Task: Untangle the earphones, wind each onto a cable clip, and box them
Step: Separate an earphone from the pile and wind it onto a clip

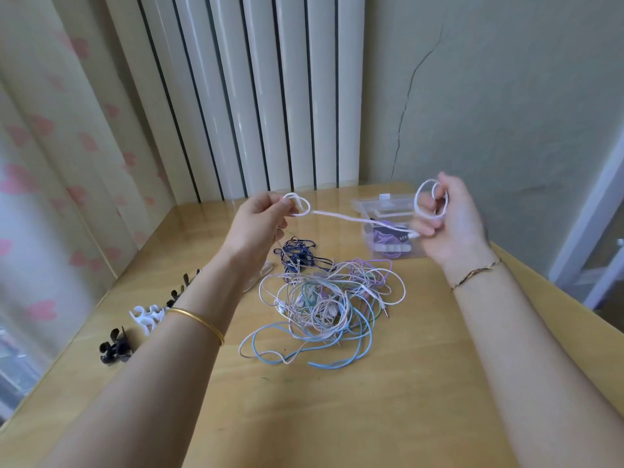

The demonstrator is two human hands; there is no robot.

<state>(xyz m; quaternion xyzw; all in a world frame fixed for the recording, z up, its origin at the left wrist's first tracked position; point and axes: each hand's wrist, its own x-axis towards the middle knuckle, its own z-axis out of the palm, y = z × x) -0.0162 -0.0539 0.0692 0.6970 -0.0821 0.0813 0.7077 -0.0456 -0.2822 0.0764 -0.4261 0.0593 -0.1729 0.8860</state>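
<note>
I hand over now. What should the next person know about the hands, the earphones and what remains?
Now: left grip pinches a loop of the white earphone cable; right grip holds its other end coiled.
The tangled pile lies mid-table; clips to its left; clear box behind, right.
Done: purple earphones already wound, in the box.
Left: wind this cable on a clip, box it, then the pile.

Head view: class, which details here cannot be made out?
Head view only:
1. Box contents: right hand and white cable cover part.
2. Black clips: left forearm hides some, so no count.
3. Tangle: overlapping cables, so number of earphones unclear.
</note>
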